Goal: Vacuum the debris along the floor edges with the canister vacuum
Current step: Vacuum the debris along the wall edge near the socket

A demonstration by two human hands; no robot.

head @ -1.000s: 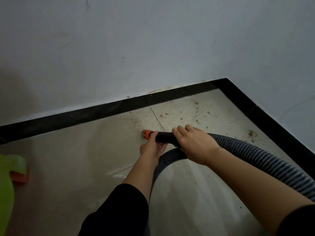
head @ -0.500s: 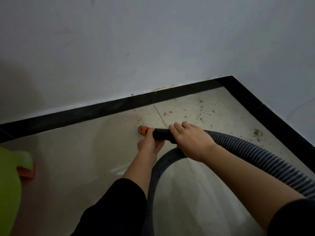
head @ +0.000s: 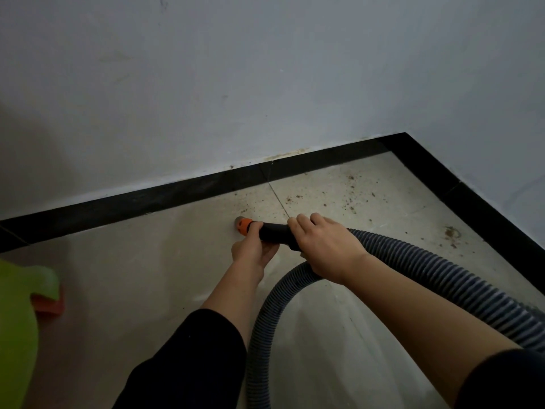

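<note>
Lime-green plastic object [head: 14, 335] fills the near left edge, blurred, with an orange-red piece [head: 48, 307] just under its far end; what either is cannot be told. Pale glossy floor tiles [head: 118, 276] stretch to the right, bounded on the far side by a black skirting [head: 147, 199] at the foot of a white wall [head: 206, 84].

Near the middle, the orange nozzle tip [head: 243, 225] of the vacuum is low at the floor, close to the far skirting and just left of a grout line [head: 278, 202]. The left hand [head: 252, 252] cups the nozzle from below, its thumb lying along the black tube [head: 272, 233] beside the orange collar. Just to the right, the right hand [head: 324, 249] is clamped over the same tube from above, fingers curled across it. The two hands are close together but apart.

A ribbed grey hose [head: 442, 276] runs from under the right hand to the right edge, and another stretch curves down between the forearms to the near edge.

Brown debris [head: 339, 193] speckles the tile right of the grout line, toward the corner, with a larger clump [head: 451, 233] far right by the side skirting.
</note>
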